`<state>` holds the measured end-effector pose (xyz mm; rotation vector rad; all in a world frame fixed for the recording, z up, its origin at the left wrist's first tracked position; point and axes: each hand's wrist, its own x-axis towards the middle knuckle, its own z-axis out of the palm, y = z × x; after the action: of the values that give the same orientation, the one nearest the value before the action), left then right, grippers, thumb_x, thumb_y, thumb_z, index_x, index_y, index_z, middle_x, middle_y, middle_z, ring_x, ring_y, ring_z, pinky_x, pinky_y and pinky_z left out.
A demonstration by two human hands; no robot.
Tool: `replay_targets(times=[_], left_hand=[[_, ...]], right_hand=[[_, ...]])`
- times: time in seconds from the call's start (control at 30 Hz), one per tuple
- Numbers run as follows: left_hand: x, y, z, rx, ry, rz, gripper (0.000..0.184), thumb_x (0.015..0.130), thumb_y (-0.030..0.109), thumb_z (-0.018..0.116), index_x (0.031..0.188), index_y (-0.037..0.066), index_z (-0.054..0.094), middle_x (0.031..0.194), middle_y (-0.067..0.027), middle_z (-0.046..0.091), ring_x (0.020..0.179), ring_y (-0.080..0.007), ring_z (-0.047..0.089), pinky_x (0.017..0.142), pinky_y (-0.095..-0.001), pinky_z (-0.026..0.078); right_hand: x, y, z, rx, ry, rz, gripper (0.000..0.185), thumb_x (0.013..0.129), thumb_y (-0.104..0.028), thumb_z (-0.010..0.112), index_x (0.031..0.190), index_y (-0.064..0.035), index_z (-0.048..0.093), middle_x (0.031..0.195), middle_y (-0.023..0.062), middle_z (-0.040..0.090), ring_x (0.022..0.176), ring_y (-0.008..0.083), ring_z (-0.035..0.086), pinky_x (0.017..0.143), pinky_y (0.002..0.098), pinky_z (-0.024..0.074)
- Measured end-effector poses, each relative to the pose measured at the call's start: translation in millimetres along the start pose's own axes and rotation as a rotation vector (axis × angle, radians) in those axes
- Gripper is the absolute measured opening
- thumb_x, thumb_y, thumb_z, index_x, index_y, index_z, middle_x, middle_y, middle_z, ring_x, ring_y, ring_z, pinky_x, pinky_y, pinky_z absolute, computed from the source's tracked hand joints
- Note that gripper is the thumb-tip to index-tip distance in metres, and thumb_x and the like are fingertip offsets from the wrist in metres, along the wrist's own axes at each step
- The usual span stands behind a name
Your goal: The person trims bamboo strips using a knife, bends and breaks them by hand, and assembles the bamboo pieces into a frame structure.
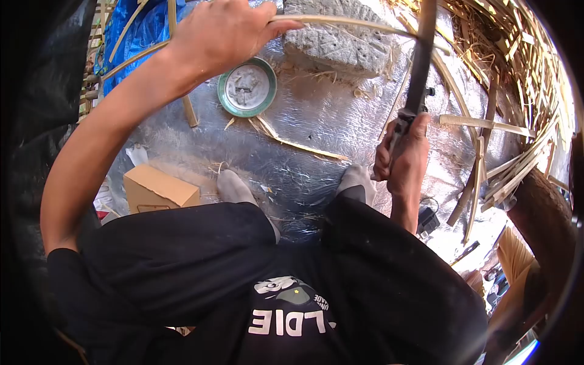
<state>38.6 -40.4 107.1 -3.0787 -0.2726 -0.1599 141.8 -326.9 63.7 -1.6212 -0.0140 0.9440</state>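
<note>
Strip (353, 22) is up at the top of the view, over the stone block (340, 58), one end in the left hand (222, 30), the rest running across to the knife (421, 67). Left hand is closed on the strip, thumb lying along it; right hand (409, 158) is wrapped round the knife's handle, blade pointing up and away from the body. Blade crosses the strip, but it's blurred there, so contact is probable at best. Main risk: blade skids along the strip toward the left fingers, from a bad angle or a knot in the grain. The strip could also split off course or spring sideways if pressed unevenly, and the edge could chip if it hits the stone. Right foot (356, 177), in just a sock, is near the knife hand, so a dropped knife could land on it. Containers: green-rimmed dish (221, 90) on the foil sheet (304, 134), lying upright below the left hand, holds pale, powdery stuff with a small dark piece in the middle; a thin splinter (310, 149) trails off from its lower side. Carton (161, 185) beside the left foot (234, 185), contents not visible. Further out, blue tarp (143, 36) upper left, big strip heap (535, 73) on the right.
</note>
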Motion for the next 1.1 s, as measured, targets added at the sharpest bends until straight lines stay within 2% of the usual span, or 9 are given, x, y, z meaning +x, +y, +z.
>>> replay_targets(times=[0.1, 0.17, 0.23, 0.3, 0.5, 0.67, 0.77, 0.9, 1.1], left_hand=[[4, -1, -13, -0.075, -0.016, 0.004, 0.053, 0.102, 0.043, 0.045, 0.062, 0.008, 0.052, 0.046, -0.0112, 0.051, 0.037, -0.0221, 0.052, 0.039, -0.0348, 0.043], [6, 3, 9, -0.085, 0.313, 0.132, 0.047, 0.098, 0.047, 0.051, 0.08, 0.006, 0.061, 0.056, -0.0172, 0.06, 0.056, -0.0359, 0.065, 0.047, -0.0476, 0.051], [-3, -4, 33, 0.152, -0.157, -0.014, 0.046, 0.099, 0.047, 0.05, 0.08, 0.007, 0.06, 0.057, -0.0185, 0.06, 0.058, -0.0354, 0.066, 0.047, -0.0488, 0.052], [-13, -9, 59, 0.068, -0.02, -0.027, 0.047, 0.099, 0.048, 0.048, 0.08, 0.007, 0.06, 0.057, -0.0185, 0.061, 0.059, -0.0363, 0.066, 0.048, -0.0489, 0.053], [5, -12, 33, -0.146, -0.309, -0.092, 0.052, 0.099, 0.051, 0.049, 0.086, 0.004, 0.064, 0.069, -0.0223, 0.064, 0.071, -0.0426, 0.065, 0.063, -0.0531, 0.053], [12, -30, -4, -0.278, -0.499, -0.194, 0.049, 0.092, 0.047, 0.065, 0.088, -0.001, 0.058, 0.076, -0.0176, 0.061, 0.071, -0.031, 0.061, 0.068, -0.0429, 0.048], [-9, -59, -23, -0.263, 0.044, 0.077, 0.048, 0.092, 0.045, 0.065, 0.088, -0.002, 0.056, 0.074, -0.0153, 0.061, 0.068, -0.0271, 0.059, 0.068, -0.0389, 0.047], [-75, -68, -68, -0.836, -0.312, -0.641, 0.047, 0.096, 0.049, 0.059, 0.096, 0.002, 0.058, 0.077, -0.0054, 0.061, 0.08, -0.0161, 0.064, 0.073, -0.03, 0.048], [-94, 6, 82, -2.211, 0.51, -0.893, 0.076, 0.087, 0.064, 0.061, 0.127, 0.0, 0.05, 0.133, -0.017, 0.052, 0.12, -0.029, 0.055, 0.105, -0.0411, 0.041]], right_hand=[[-2, 2, -7, 0.033, -0.009, -0.146, 0.071, 0.096, -0.073, 0.025, 0.084, -0.006, 0.046, 0.047, 0.002, 0.036, 0.032, 0.0117, 0.031, 0.031, 0.0267, 0.0238], [10, 15, -5, 0.059, -0.002, -0.128, 0.07, 0.096, -0.072, 0.027, 0.085, -0.0064, 0.046, 0.048, 0.0019, 0.037, 0.033, 0.0121, 0.033, 0.032, 0.027, 0.0258], [29, 31, 2, -0.098, -0.029, 0.101, 0.068, 0.095, -0.073, 0.033, 0.08, -0.0085, 0.047, 0.049, 0.0003, 0.038, 0.035, 0.0114, 0.036, 0.033, 0.0273, 0.0279], [31, 37, 6, -0.042, -0.067, 0.104, 0.069, 0.094, -0.074, 0.033, 0.078, -0.0092, 0.047, 0.05, -0.0002, 0.04, 0.036, 0.0103, 0.037, 0.033, 0.0269, 0.0281], [33, 36, 1, 0.049, -0.126, 0.128, 0.069, 0.097, -0.07, 0.031, 0.076, -0.0066, 0.047, 0.05, 0.0025, 0.041, 0.035, 0.0132, 0.041, 0.032, 0.0288, 0.034], [32, 37, 4, 0.105, -0.123, 0.17, 0.07, 0.092, -0.077, 0.032, 0.081, -0.0099, 0.047, 0.05, 0.0006, 0.04, 0.034, 0.0111, 0.035, 0.033, 0.0269, 0.0296], [33, 37, 2, 0.169, -0.162, 0.187, 0.07, 0.091, -0.077, 0.032, 0.081, -0.0102, 0.047, 0.05, 0.0004, 0.038, 0.034, 0.0112, 0.035, 0.033, 0.0271, 0.0297], [31, 38, 4, 0.204, -0.163, 0.192, 0.069, 0.091, -0.078, 0.031, 0.081, -0.0108, 0.046, 0.049, 0.0002, 0.037, 0.033, 0.0113, 0.033, 0.032, 0.0271, 0.0289], [39, 43, -2, 0.394, -0.275, 0.298, 0.069, 0.09, -0.08, 0.029, 0.081, -0.0128, 0.046, 0.049, -0.0006, 0.034, 0.032, 0.011, 0.029, 0.031, 0.0273, 0.0257]])
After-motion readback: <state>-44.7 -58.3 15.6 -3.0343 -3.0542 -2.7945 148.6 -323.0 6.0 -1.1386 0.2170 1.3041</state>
